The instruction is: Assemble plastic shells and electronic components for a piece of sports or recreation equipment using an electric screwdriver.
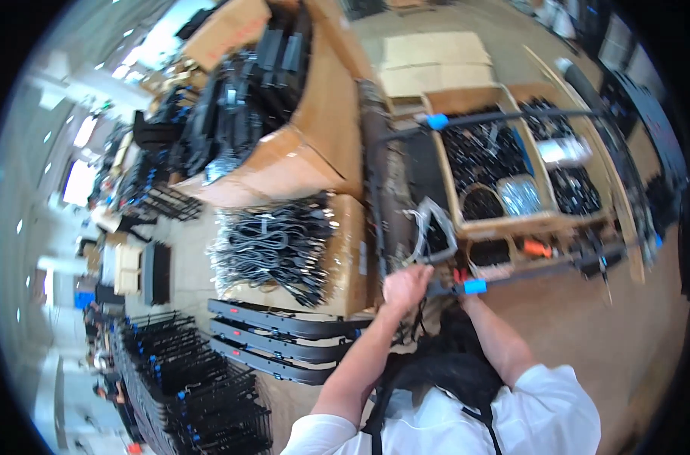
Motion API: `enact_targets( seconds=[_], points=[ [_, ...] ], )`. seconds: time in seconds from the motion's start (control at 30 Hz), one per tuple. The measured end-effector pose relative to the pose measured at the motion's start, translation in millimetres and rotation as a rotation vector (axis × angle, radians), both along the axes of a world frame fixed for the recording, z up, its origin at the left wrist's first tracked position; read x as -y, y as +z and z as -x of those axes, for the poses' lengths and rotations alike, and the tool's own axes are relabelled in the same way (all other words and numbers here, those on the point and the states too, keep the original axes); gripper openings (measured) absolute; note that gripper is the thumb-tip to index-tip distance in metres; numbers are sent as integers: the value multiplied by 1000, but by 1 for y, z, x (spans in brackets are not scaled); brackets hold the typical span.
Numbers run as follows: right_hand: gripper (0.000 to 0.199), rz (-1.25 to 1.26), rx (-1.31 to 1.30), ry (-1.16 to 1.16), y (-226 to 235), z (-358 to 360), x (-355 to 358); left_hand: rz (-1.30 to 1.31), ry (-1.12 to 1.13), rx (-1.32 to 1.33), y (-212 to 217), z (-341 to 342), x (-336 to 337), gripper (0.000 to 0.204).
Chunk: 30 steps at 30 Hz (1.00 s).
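Observation:
My left hand (405,287) is closed like a fist at the near end of a long black frame; what is inside its fingers is hidden. A clear whitish loop, perhaps a plastic bag or strap (445,236), rises just beyond it. My right hand (468,300) is mostly covered by the frame's near black bar (538,274), close to a band of blue tape (475,286); its fingers do not show. Beside that hand is a small red item (460,275), too blurred to name. The frame's far bar (504,117) carries another blue band (437,121).
Beyond the frame stands a divided wooden box (538,221) of small black parts and clear bags. An orange-handled tool (538,248) lies near it. On my left are bundled black cables (265,243) on a carton, a large carton (326,114) of black parts, curved black panels (284,326) and stacked black frames (186,387).

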State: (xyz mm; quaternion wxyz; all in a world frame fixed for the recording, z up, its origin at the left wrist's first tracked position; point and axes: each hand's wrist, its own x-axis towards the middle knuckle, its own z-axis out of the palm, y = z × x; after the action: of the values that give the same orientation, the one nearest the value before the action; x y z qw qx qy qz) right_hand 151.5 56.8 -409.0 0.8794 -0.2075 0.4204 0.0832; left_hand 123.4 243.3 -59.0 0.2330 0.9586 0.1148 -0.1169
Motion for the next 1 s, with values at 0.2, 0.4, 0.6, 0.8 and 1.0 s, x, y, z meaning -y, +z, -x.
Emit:
enact_targets(
  seconds=[0.2, 0.4, 0.6, 0.8, 1.0],
  points=[
    [26, 125, 16, 1067, 82, 1, 7, 242, 512, 561, 16, 9, -53, 33],
    [5, 516, 229, 1676, 138, -11, 105, -742, 523, 966, 201, -49, -184, 77],
    [37, 631, 378, 1804, 276, -43, 133, -930, 378, 621, 272, -87, -282, 61],
    [44, 807, 770, 2066, 371, -65, 142, -363, 940, 1079, 287, -87, -301, 38],
    [38, 781, 1059, 1926, 469, -93, 108, 1186, 622, 1589, 262, -43, -232, 42]
  ],
)
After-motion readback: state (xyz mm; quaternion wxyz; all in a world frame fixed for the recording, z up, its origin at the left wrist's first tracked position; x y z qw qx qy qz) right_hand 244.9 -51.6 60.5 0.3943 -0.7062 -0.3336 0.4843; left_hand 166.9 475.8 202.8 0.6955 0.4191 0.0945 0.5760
